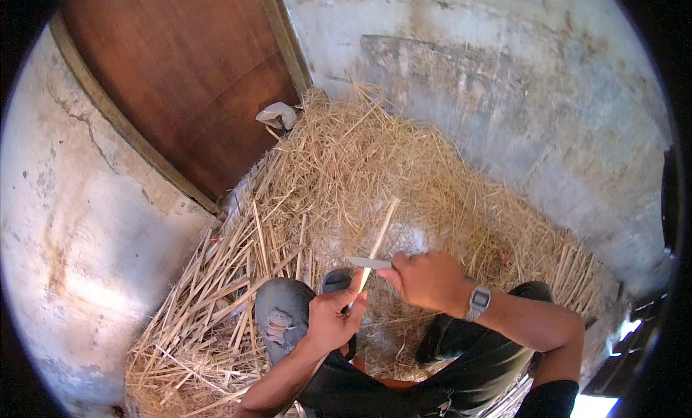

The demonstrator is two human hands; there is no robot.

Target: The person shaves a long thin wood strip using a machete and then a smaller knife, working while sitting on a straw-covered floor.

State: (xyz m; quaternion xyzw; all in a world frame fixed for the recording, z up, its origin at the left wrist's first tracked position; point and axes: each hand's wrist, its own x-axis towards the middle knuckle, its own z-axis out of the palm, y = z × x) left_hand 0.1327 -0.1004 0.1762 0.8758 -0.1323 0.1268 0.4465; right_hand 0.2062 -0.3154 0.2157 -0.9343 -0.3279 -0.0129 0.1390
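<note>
A thin pale strip, looking like split bamboo [383, 230], slants up and away between my knees. My left hand [336, 316] is closed round its lower end. My right hand [431, 279], with a grey watch [478, 303] at the wrist, grips a knife [370, 262]. The knife's blade points left and lies across the strip just above my left fingers. The knife's handle is hidden inside my right fist.
Loose shavings [360, 151] heap up against the stained wall [504, 94]. Several split strips [234, 288] lie piled at left, and more strips [573, 267] lie at right. A brown door [187, 72] stands at the back left, with a whitish bag [277, 115] by its foot.
</note>
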